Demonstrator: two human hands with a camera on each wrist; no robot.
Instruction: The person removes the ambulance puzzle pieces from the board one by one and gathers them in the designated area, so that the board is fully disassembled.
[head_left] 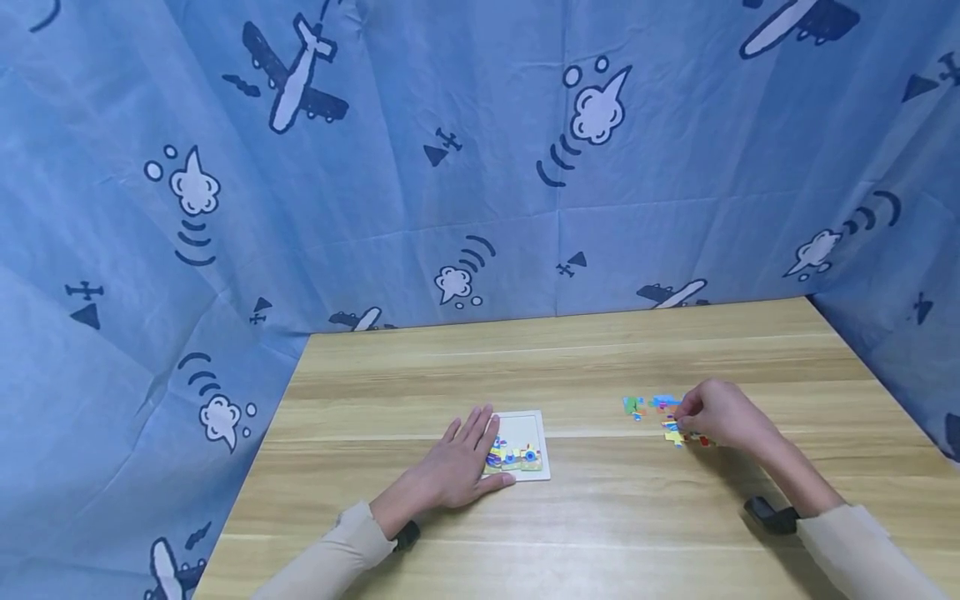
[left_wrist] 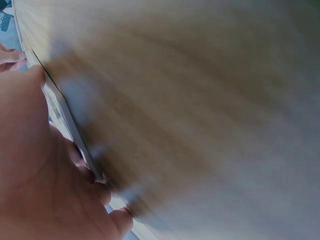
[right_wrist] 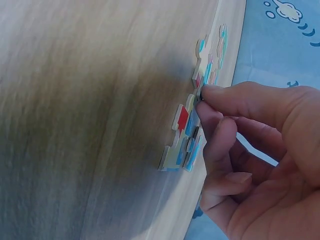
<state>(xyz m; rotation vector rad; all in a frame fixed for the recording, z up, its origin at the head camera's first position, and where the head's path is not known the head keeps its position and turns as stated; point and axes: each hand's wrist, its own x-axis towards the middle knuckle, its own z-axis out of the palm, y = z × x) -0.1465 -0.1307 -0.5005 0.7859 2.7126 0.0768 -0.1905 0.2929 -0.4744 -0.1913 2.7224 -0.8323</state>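
My left hand [head_left: 459,467] lies with straight fingers across the left side of a white square puzzle tray [head_left: 546,467]. Joined puzzle pieces [head_left: 529,460] in yellow and blue fill the tray's lower part; the hand hides some of them. In the left wrist view, fingers lie along the edge of the tray [left_wrist: 70,120]. Over on the right, my right hand [head_left: 723,414] has thumb and index fingertip pinched together on a puzzle piece [right_wrist: 199,93], mostly hidden by the fingers. Loose puzzle pieces [right_wrist: 175,152] lie just below and around these fingertips.
More loose pieces [head_left: 633,406], green and blue, lie to the left of the right hand on the wooden table [head_left: 600,533]. A blue curtain [head_left: 480,167] printed with planes hangs behind the table's far edge. Each wrist wears a black strap [head_left: 772,517].
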